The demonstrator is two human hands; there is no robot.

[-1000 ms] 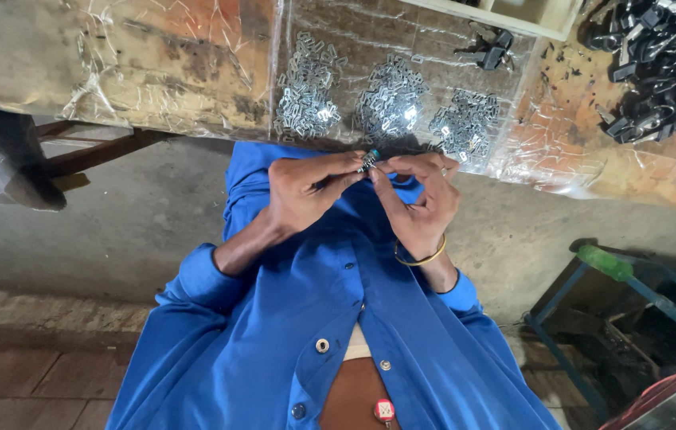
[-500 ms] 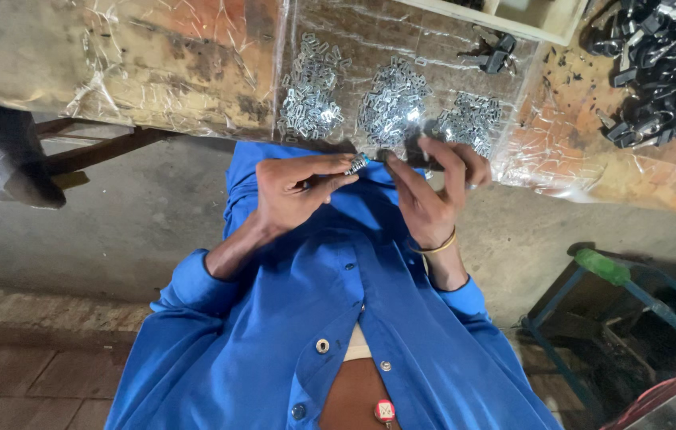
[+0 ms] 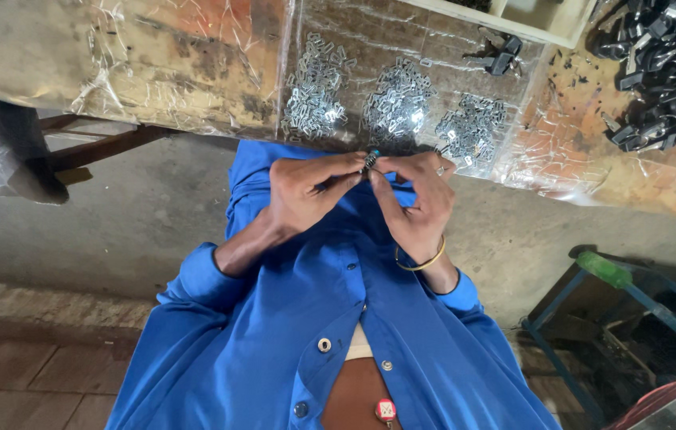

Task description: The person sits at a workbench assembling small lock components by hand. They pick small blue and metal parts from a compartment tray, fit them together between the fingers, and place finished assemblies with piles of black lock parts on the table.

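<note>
My left hand (image 3: 306, 191) and my right hand (image 3: 418, 203) meet over my lap in front of the workbench edge. Together their fingertips pinch a small dark metal piece (image 3: 371, 161) with a bit of blue on it. A gold bangle (image 3: 422, 261) circles my right wrist and a ring sits on one finger. I wear a blue shirt (image 3: 274, 342). On the bench just beyond my hands lie three heaps of small silvery metal parts (image 3: 398, 103).
The workbench (image 3: 115, 56) is covered in clear plastic sheet. A pile of black metal pieces (image 3: 664, 72) lies at the right end, a pale tray (image 3: 513, 16) behind. A blue metal frame with a green handle (image 3: 609, 271) stands low right. A dark post (image 3: 11, 151) stands left.
My right hand's fingers, spread open half a second ago, have closed onto the small piece again. Both hands stay together at the bench edge.
</note>
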